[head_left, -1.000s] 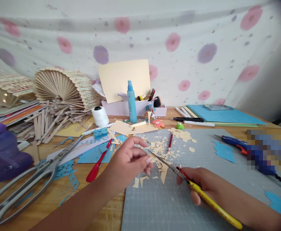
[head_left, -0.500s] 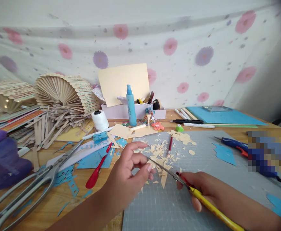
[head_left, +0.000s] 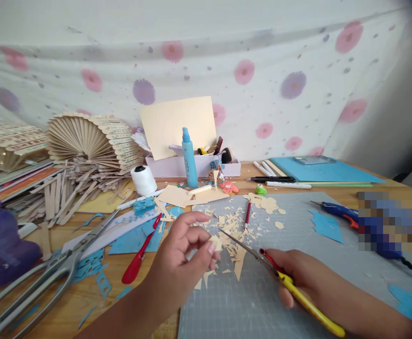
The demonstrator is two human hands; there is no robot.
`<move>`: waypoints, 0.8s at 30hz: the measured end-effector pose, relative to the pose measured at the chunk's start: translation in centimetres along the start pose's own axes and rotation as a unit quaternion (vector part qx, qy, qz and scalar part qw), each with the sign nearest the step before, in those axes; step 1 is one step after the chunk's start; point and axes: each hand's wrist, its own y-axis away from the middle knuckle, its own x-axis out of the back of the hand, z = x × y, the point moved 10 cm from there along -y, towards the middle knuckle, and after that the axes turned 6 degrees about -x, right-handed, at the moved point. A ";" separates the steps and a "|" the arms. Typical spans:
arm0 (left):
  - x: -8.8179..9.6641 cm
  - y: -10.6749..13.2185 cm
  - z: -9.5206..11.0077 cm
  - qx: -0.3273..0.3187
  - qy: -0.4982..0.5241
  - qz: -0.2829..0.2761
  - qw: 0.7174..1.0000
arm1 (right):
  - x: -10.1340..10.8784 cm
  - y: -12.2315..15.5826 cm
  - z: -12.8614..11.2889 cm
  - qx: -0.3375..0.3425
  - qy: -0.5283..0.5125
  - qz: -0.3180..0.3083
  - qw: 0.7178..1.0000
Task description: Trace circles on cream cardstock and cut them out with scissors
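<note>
Between thumb and fingers, my left hand (head_left: 188,256) pinches a small cream paper piece (head_left: 216,243) with a rounded edge. My right hand (head_left: 308,278) is closed on the yellow-and-red handles of a pair of scissors (head_left: 248,249). The blades point up and left, their tip just right of the paper piece and apart from it. Beneath both hands lies a grey cutting mat (head_left: 220,310), with cream paper scraps (head_left: 234,226) scattered over it. Several cut cream rounds (head_left: 267,203) lie at the mat's far side, near a thin red-handled tool (head_left: 248,214).
Large metal scissors (head_left: 75,256) and a red tool (head_left: 133,268) lie at left among blue paper scraps (head_left: 87,266). A blue soldering-iron-like tool (head_left: 340,212) with a cord lies at right. A blue bottle (head_left: 190,162) and thread spool (head_left: 144,180) stand behind.
The scissors have drawn back slightly from the paper piece, leaving a gap. My left hand still holds the piece, which now shows more fully. The whole view has shifted a little.
</note>
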 end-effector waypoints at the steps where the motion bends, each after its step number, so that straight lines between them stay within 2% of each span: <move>1: 0.2 -0.1 0.1 0.000 -0.004 0.007 1.000 | 0.2 0.1 -0.2 -0.001 0.005 0.005 1.000; 8: 0.7 -0.2 0.6 -0.036 -0.051 -0.001 0.998 | 0.9 0.8 -1.1 0.025 0.059 0.017 0.998; 13: 0.8 -0.4 -0.1 -0.012 -0.085 -0.009 0.996 | 0.9 0.7 -0.7 0.020 0.074 0.031 0.997; 16: 0.6 -0.8 -0.6 -0.001 -0.043 -0.008 0.999 | 1.1 0.5 -0.4 -0.006 0.073 0.038 0.997; 20: 1.1 -1.3 -1.7 0.039 0.043 0.026 0.998 | 1.2 0.3 0.0 -0.043 0.086 0.035 0.995; 24: 1.2 -1.4 -2.3 0.084 0.101 0.037 0.991 | 0.6 0.0 0.2 -0.033 0.061 0.013 0.998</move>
